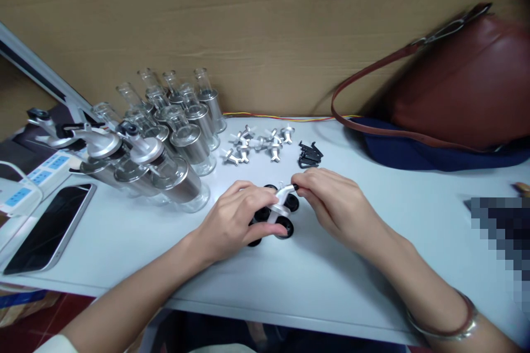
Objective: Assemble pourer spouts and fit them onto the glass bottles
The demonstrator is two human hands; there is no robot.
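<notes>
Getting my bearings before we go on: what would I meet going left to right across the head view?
Phone → glass bottles → left hand → silver spout in its grip → right hand → brown bag.

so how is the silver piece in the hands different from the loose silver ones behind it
The held silver piece is in the left hand, the right hand at its tip; the loose silver pieces lie on the table. The held piece bears a black bit there; the loose pieces show none. The held piece also looks larger, being nearer the camera than the loose pieces. Both are silver.
</notes>
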